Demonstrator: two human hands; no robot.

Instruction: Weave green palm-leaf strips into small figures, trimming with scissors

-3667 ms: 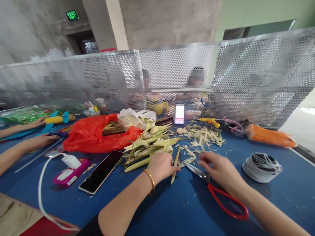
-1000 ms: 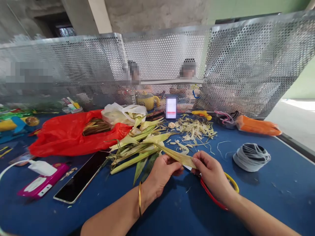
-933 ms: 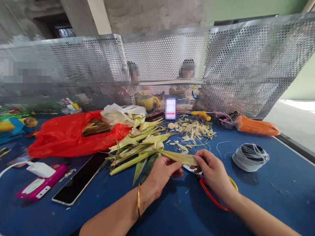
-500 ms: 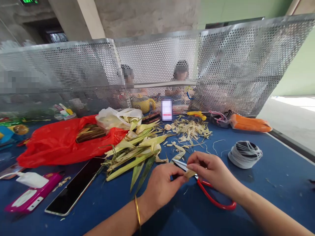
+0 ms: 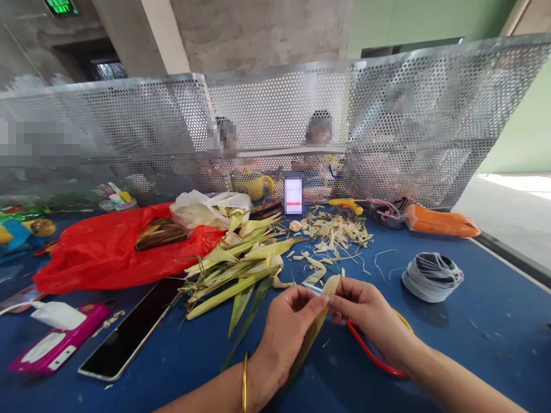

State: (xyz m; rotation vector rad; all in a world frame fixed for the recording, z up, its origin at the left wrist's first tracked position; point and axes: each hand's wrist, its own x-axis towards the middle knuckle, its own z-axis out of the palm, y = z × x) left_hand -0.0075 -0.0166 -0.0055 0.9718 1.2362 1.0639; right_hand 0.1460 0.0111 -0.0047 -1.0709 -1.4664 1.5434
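Note:
A pale yellow-green corn husk strip (image 5: 331, 284) is pinched between both hands above the blue table. My left hand (image 5: 289, 330) grips it from the left, thumb and forefinger together, and the strip's darker length hangs down beside that palm. Thumb and fingertips of my right hand (image 5: 365, 312) close on the strip's upper part. Under the hands lie scissors with red handles (image 5: 372, 357); their blades are mostly covered. Just beyond and left is a heap of corn husks (image 5: 241, 258). Husk scraps (image 5: 340, 229) are piled farther back.
Right of my hands stands a roll of white cord (image 5: 433, 278). A red plastic bag (image 5: 99, 246), a dark phone (image 5: 133, 330) and a magenta power strip (image 5: 60, 341) lie left. An orange packet (image 5: 443, 222) is back right. A perforated metal screen (image 5: 275, 109) closes the far side, people behind it.
The husk strip has turned upward, and more of its length now shows below my left hand. My right hand has shifted slightly lower over the scissors. The view has tilted a little.

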